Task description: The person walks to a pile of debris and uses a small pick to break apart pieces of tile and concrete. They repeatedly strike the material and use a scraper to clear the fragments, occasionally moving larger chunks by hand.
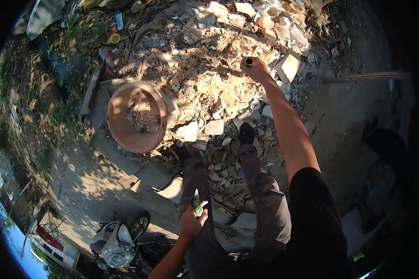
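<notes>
Single view only, worn on the head, wide fisheye with dark rounded corners. Looks steeply down along the body onto legs and feet, over a rubble heap ahead. Close to the left hand at the thigh, farther from the raised right hand. Takes in a scooter at lower left.

The tool handle was largely concealed within the right hand. The small object in the left hand could not be identified. The scooter was partly cut off.
</notes>
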Action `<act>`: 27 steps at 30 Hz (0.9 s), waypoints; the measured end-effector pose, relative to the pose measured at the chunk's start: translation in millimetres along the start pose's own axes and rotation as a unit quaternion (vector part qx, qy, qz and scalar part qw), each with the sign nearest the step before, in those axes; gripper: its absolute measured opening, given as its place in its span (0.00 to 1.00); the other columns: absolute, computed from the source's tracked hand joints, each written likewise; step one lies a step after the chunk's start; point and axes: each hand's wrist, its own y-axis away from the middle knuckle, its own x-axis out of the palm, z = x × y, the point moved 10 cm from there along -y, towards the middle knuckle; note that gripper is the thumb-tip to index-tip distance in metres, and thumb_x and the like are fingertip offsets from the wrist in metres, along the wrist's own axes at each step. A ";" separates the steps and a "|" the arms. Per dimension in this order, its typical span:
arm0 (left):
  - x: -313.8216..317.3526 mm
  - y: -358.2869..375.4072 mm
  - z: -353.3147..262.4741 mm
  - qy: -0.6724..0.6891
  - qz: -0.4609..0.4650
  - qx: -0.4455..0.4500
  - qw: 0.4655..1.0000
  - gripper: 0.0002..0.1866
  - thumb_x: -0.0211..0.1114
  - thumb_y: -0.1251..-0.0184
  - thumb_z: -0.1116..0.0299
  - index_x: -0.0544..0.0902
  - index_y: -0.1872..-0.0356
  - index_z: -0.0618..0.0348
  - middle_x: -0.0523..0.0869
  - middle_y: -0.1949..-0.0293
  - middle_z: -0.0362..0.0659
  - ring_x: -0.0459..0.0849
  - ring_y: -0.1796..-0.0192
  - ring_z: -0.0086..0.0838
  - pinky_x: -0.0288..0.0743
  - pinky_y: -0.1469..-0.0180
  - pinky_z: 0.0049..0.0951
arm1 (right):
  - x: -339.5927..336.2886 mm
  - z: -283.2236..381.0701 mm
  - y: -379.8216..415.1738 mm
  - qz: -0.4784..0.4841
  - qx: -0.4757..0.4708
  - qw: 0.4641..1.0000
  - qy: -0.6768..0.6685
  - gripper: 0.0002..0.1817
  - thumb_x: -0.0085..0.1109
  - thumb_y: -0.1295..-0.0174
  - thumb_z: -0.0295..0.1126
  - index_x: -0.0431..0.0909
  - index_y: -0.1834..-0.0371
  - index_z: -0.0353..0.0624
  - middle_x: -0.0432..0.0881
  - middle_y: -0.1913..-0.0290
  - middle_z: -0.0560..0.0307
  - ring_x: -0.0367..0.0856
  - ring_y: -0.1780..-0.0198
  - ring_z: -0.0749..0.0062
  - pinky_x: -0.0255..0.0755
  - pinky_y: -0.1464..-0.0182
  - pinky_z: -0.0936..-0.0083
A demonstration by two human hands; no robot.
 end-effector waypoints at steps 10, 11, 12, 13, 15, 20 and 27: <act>12.5 5.8 0.9 0.068 -0.024 0.038 0.997 0.16 0.67 0.39 0.60 0.85 0.50 0.47 0.84 0.57 0.45 0.85 0.65 0.42 0.77 0.65 0.36 | -6.5 38.6 -25.4 0.010 0.019 0.997 0.076 0.16 0.64 0.43 0.45 0.80 0.55 0.51 0.84 0.55 0.50 0.82 0.52 0.56 0.74 0.50 0.64; 12.2 6.5 0.5 0.071 -0.031 0.042 0.996 0.16 0.67 0.39 0.60 0.85 0.50 0.47 0.84 0.57 0.45 0.85 0.65 0.42 0.77 0.65 0.36 | -0.6 39.6 -22.4 -0.005 -0.017 0.996 0.086 0.15 0.64 0.43 0.43 0.81 0.55 0.51 0.84 0.56 0.50 0.82 0.53 0.56 0.74 0.50 0.65; 12.1 6.9 0.0 0.074 -0.036 0.047 0.996 0.16 0.67 0.39 0.60 0.85 0.50 0.47 0.84 0.56 0.45 0.85 0.65 0.42 0.77 0.65 0.36 | 0.2 49.0 -11.7 -0.019 -0.052 0.994 0.096 0.13 0.63 0.43 0.41 0.81 0.56 0.51 0.84 0.57 0.51 0.82 0.54 0.57 0.74 0.50 0.66; 13.3 6.5 0.4 0.073 -0.035 0.048 0.996 0.16 0.67 0.39 0.60 0.85 0.50 0.47 0.84 0.56 0.45 0.85 0.65 0.42 0.77 0.65 0.36 | -4.1 46.6 4.8 -0.036 -0.053 0.998 0.005 0.11 0.63 0.43 0.36 0.81 0.57 0.52 0.85 0.60 0.53 0.83 0.58 0.63 0.75 0.53 0.69; 16.0 7.0 3.6 0.069 -0.028 0.026 0.997 0.15 0.66 0.38 0.59 0.85 0.51 0.47 0.84 0.59 0.44 0.84 0.66 0.42 0.76 0.66 0.38 | -11.5 36.3 27.1 -0.061 -0.035 0.997 -0.037 0.10 0.63 0.43 0.35 0.82 0.57 0.52 0.85 0.62 0.54 0.83 0.60 0.67 0.75 0.54 0.72; 4.4 7.3 -11.5 -0.011 -0.032 0.037 0.999 0.15 0.64 0.36 0.56 0.84 0.51 0.47 0.80 0.63 0.43 0.82 0.66 0.43 0.75 0.66 0.40 | -37.1 26.9 69.5 -0.126 -0.105 0.979 -0.123 0.12 0.65 0.43 0.32 0.82 0.55 0.51 0.85 0.64 0.57 0.83 0.61 0.75 0.75 0.55 0.76; -2.9 9.2 -9.8 0.002 -0.069 0.063 0.996 0.15 0.64 0.36 0.54 0.84 0.60 0.55 0.79 0.62 0.43 0.81 0.66 0.44 0.74 0.65 0.41 | -67.0 64.2 138.3 -0.084 -0.143 0.986 -0.026 0.13 0.65 0.39 0.36 0.82 0.55 0.42 0.86 0.66 0.52 0.85 0.64 0.72 0.77 0.59 0.75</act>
